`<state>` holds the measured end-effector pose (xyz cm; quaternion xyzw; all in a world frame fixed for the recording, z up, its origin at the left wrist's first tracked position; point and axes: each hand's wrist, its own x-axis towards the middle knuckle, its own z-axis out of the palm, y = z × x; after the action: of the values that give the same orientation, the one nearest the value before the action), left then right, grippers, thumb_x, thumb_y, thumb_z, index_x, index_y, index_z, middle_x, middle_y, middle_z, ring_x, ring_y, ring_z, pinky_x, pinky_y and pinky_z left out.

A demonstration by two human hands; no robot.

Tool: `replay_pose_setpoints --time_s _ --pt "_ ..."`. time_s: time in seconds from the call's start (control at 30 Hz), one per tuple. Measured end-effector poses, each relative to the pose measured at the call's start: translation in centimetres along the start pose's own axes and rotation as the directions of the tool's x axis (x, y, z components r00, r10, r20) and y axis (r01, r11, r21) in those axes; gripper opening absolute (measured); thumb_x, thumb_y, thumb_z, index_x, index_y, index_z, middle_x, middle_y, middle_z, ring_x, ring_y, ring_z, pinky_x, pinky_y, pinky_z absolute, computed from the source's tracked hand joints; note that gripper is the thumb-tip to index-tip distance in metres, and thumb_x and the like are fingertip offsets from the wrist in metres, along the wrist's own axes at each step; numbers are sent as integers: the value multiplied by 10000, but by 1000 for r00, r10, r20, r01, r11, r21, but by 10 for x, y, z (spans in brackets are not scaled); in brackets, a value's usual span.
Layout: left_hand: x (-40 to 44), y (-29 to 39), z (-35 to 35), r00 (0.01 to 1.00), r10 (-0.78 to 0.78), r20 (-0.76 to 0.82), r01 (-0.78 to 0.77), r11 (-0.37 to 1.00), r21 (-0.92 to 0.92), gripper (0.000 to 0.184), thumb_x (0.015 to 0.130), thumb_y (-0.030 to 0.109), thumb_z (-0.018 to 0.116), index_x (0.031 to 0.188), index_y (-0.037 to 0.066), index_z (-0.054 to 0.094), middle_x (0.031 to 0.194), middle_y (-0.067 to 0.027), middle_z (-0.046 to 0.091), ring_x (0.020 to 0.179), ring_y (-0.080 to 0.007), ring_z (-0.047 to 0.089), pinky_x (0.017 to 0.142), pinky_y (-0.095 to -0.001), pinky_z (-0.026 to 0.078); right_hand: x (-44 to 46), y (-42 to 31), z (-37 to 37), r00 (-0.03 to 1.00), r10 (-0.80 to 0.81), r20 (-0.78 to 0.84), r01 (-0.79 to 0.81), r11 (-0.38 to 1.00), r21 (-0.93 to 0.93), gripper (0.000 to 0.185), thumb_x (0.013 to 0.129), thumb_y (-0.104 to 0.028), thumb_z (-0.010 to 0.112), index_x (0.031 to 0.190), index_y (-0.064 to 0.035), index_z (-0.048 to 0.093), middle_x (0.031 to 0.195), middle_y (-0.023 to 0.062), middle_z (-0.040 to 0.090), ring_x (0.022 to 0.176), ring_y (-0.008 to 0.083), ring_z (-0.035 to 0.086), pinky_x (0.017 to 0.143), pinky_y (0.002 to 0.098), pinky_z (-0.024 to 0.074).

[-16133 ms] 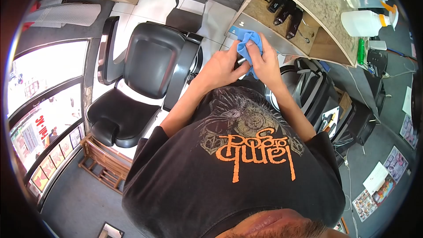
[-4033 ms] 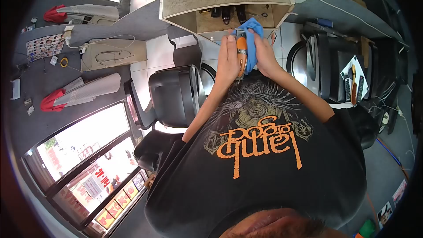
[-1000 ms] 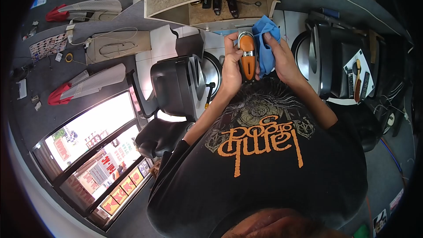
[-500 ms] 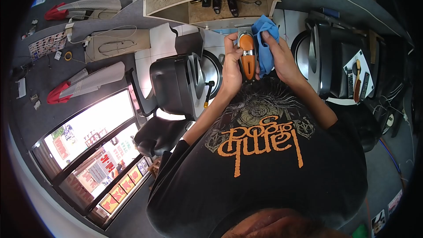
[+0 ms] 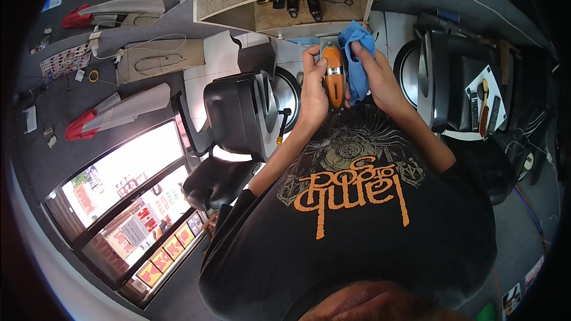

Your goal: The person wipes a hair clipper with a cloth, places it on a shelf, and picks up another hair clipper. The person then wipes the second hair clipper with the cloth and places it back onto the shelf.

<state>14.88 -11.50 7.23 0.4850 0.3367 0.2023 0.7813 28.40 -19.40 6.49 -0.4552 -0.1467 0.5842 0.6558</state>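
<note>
An orange hair clipper (image 5: 335,83) with a silver band stands lengthwise in front of my chest, its metal blade end pointing away from me. My left hand (image 5: 313,92) is closed around its left side, with the thumb lying on the orange casing. In my right hand (image 5: 380,80) is a bunched blue cloth (image 5: 357,77), pinched under the thumb along the clipper's right side. The cloth's upper part sticks up beside the blade end. Some fingers of my right hand are hidden behind the cloth and clipper.
Ahead is a wooden cabinet (image 5: 223,1) with an open shelf holding several black clippers (image 5: 313,6) and scissors. Black barber chairs (image 5: 232,113) stand at left and right. On the right chair a white board (image 5: 496,86) carries a brush, combs and other tools.
My hands, the clipper and the cloth stay nearly in place. The left thumb sits slightly higher on the clipper, and the cloth has shifted slightly. The camera view has moved a little.
</note>
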Motion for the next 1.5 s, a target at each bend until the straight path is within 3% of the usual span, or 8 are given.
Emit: replay_pose_setpoints --time_s 0.3,0.53,0.77,0.87,0.97,1.17,1.3,1.5 --pt "-1 24 11 973 -222 -59 172 873 -456 465 1110 439 311 1195 48 549 636 -65 503 439 -135 487 362 -275 434 5 6 -3 997 -27 -65 28 999 15 465 1092 -447 508 1011 -19 672 791 47 659 679 121 654 599 282 531" --pt "-5 16 -3 986 -80 144 143 849 -508 484 1122 419 269 1169 26 547 540 -59 458 304 -144 382 266 -252 361 6 6 0 989 -80 -120 73 995 -64 427 1080 -430 545 1123 -41 714 910 18 691 820 56 604 699 223 479" --pt "-7 15 -4 949 -309 62 315 936 -156 752 1064 665 242 868 19 573 535 -114 556 359 -196 528 326 -299 465 3 -13 17 999 19 49 -10 983 -181 369 1057 -323 609 1133 38 621 768 61 679 438 178 636 418 296 498" --pt "-9 18 -4 944 -328 25 328 938 -106 836 1055 683 230 645 34 562 509 -106 547 333 -195 512 322 -286 465 3 -15 19 999 16 48 -7 984 -180 346 1076 -311 574 1067 31 621 679 61 656 455 179 645 431 295 500" --pt "-10 17 -2 939 -343 26 343 930 -132 837 1059 677 223 662 25 567 510 -112 546 334 -194 512 324 -284 465 9 -4 13 995 -103 -8 96 955 -281 356 1090 -311 544 1011 30 609 649 72 649 449 191 646 430 309 497" --pt "-9 3 -14 947 -308 87 319 930 -182 819 1070 669 207 784 7 597 559 -124 576 401 -210 557 371 -318 497 9 8 2 994 99 55 -102 994 49 354 1078 -324 573 1160 17 619 743 69 665 478 172 642 468 309 511" --pt "-9 6 -10 920 -380 -98 362 918 -160 710 1080 639 253 968 28 598 624 -113 601 417 -214 566 371 -327 484 7 16 7 980 14 196 39 964 -263 520 1014 -325 688 1399 -23 513 1026 66 664 534 123 629 462 283 520" --pt "-9 -8 -16 955 -289 62 295 944 -147 658 1100 584 259 1090 -1 561 727 -137 632 547 -232 651 505 -346 561 9 19 1 995 92 46 -80 973 -215 439 1057 -375 608 1303 -12 594 863 50 675 483 129 608 435 281 528"
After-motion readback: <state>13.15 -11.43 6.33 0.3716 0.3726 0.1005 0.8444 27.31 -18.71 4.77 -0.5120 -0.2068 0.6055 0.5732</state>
